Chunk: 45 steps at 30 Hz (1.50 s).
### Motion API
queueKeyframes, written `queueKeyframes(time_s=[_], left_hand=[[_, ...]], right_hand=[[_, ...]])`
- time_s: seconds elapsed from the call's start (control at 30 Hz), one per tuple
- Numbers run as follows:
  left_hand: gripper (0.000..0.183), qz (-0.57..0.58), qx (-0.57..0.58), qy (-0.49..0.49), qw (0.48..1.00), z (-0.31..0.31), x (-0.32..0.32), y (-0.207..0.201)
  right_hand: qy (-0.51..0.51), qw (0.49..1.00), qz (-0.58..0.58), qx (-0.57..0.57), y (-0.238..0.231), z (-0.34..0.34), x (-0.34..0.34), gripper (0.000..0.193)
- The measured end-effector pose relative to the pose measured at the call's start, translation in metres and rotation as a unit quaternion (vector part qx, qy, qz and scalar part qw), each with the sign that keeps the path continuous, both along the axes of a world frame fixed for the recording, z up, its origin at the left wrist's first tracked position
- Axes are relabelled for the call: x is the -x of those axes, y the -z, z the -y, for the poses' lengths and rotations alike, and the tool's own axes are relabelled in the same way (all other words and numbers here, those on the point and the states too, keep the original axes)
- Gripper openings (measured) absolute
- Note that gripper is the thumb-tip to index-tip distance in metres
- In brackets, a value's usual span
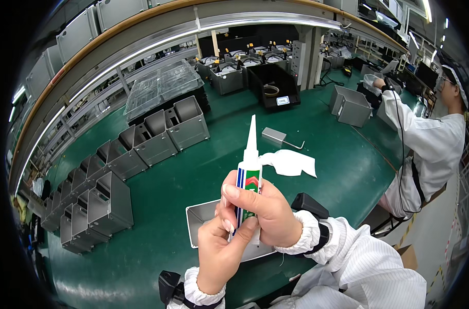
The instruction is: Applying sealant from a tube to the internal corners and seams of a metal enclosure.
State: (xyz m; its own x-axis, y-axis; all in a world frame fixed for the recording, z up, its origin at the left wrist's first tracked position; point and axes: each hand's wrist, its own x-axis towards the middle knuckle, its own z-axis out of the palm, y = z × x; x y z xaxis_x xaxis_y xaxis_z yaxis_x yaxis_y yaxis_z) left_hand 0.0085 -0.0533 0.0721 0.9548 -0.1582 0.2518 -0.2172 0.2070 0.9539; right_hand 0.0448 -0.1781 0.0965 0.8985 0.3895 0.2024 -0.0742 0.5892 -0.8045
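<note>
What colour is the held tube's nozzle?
The nozzle is white, shown best in the head view.

The frame's centre and lower middle show 1 left hand (218,252), 1 right hand (273,212), 1 tube (250,177), 2 wrist units (310,205), 1 box (199,221); right of centre, 1 white sheet (291,163), 1 bent rod (295,146), 1 block (273,135); upper centre, 1 bin (265,100); right, 1 co-worker (431,139).

Grey boxes (154,149) line the left; a co-worker (433,141) in white sits at the right.
From here I can see clear plastic trays (162,85) stacked at upper left, a black bin (268,101) holding a ring-shaped roll (271,95) at upper centre, and a light strip (270,21) glowing above them.
</note>
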Motion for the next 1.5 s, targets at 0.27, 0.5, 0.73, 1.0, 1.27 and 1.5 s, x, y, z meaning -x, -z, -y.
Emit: queueKeyframes(time_s=[0.27,0.5,0.73,1.0,1.27,1.5], left_hand=[[0.012,0.026,-0.035,-0.009,0.999,0.001,-0.003,0.001],[0.018,0.052,-0.157,0.004,0.986,-0.013,-0.008,-0.007],[0.02,0.083,-0.109,0.002,0.991,-0.007,-0.007,-0.002],[0.021,0.091,-0.103,0.005,0.99,-0.005,-0.003,-0.004],[0.028,0.092,-0.162,0.039,0.982,0.002,-0.005,-0.002],[0.024,0.123,-0.091,0.028,0.988,0.011,-0.008,0.0]], right_hand=[[0.0,1.0,-0.007,-0.009,0.003,-0.002,-0.002,0.019],[0.009,1.0,0.004,-0.011,0.0,0.002,-0.008,0.024],[-0.025,0.998,0.005,-0.064,0.004,0.003,-0.01,0.023],[-0.021,0.998,0.009,-0.055,0.003,0.004,-0.008,0.027],[-0.031,0.999,0.017,-0.038,0.006,0.01,-0.007,0.024],[0.019,0.998,0.033,-0.054,0.006,0.003,-0.003,0.029]])
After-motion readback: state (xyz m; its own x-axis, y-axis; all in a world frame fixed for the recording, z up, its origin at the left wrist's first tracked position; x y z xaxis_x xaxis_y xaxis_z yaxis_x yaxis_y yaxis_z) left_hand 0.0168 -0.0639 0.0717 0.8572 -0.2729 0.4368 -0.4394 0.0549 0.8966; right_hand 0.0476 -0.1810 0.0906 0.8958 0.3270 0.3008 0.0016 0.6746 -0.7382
